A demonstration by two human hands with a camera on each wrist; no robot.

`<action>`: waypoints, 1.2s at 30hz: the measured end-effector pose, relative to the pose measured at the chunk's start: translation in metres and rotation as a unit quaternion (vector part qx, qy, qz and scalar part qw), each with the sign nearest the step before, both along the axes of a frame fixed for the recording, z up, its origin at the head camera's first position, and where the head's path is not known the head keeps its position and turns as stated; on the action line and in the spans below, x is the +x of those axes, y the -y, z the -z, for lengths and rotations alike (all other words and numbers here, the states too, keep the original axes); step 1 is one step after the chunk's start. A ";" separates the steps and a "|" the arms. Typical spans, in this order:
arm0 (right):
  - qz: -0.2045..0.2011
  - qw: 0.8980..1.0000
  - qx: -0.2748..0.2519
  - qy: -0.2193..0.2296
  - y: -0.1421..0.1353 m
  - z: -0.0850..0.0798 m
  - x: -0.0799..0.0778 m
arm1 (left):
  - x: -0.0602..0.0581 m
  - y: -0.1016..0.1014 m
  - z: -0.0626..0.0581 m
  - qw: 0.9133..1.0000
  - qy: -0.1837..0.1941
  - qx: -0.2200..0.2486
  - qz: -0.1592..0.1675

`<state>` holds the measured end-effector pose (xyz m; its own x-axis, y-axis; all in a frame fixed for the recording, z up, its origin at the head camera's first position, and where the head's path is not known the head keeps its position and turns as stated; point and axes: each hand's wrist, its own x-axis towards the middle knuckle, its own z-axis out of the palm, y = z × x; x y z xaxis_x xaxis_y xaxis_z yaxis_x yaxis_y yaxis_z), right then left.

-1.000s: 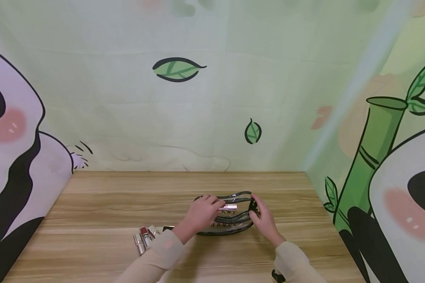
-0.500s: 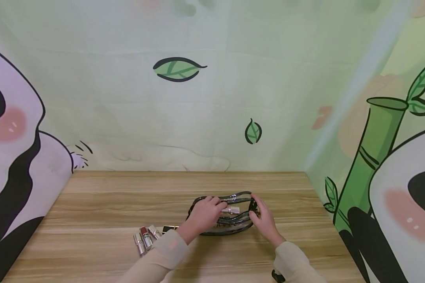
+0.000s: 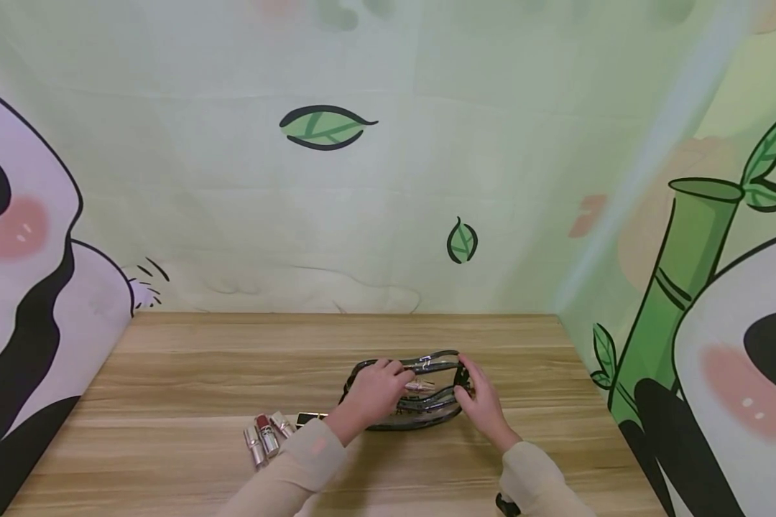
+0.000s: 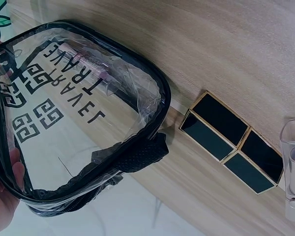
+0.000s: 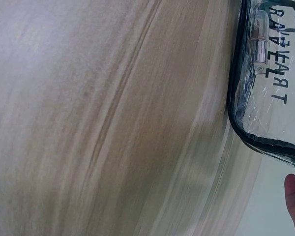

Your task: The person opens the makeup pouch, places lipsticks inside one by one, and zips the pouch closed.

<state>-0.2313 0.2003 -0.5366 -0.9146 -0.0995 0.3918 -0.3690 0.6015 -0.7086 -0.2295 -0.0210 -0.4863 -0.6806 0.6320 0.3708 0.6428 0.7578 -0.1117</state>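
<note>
A clear travel pouch [image 3: 414,424] with black trim lies on the table, its opening spread. In the left wrist view the pouch [image 4: 73,147] shows black TRAVEL lettering. My left hand [image 3: 375,391] is over the opening with loosely bent fingers; the thumb is hidden in the head view. A lipstick [image 3: 420,386] lies below its fingertips, seen through the opening. Inside the pouch a lipstick tube [image 4: 86,64] lies along the bottom, and the right wrist view shows a tube [image 5: 259,44] as well. My right hand [image 3: 481,402] holds the pouch's right end between thumb and fingers.
Left of the pouch lies a black case [image 3: 309,418] with gold edging, partly covered by my left sleeve. Farther left are several lipsticks [image 3: 267,434] close together. The wooden table [image 3: 200,359] meets a printed cloth backdrop [image 3: 388,179]; a black item [image 3: 507,505] is under my right sleeve.
The lipstick has left my left hand's fingertips and dropped down into the pouch. That hand has shifted slightly right, then stayed in place. My right hand has kept its hold.
</note>
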 end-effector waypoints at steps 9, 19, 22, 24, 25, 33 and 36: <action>-0.003 1.000 0.003 0.009 0.000 0.000 0.000 | -0.001 -0.001 0.004 1.000 -0.011 -0.002 0.000; 0.000 1.000 0.004 0.011 0.000 0.000 0.001 | -0.002 -0.002 0.007 1.000 -0.018 0.004 0.002; -0.001 1.000 0.006 0.012 0.000 -0.001 0.001 | -0.002 -0.002 0.008 1.000 -0.018 0.007 0.005; -0.001 1.000 0.007 0.013 0.000 -0.001 0.001 | -0.002 -0.002 0.009 1.000 -0.019 0.008 0.007; 0.000 1.000 0.006 0.013 0.000 -0.001 0.001 | -0.002 -0.002 0.009 1.000 -0.020 0.008 0.008; 0.000 1.000 0.004 0.011 0.000 -0.001 0.001 | -0.003 -0.003 0.009 1.000 -0.020 0.000 0.005; 0.000 1.000 0.005 0.009 0.001 -0.001 0.001 | -0.002 -0.003 0.009 1.000 -0.019 0.003 0.006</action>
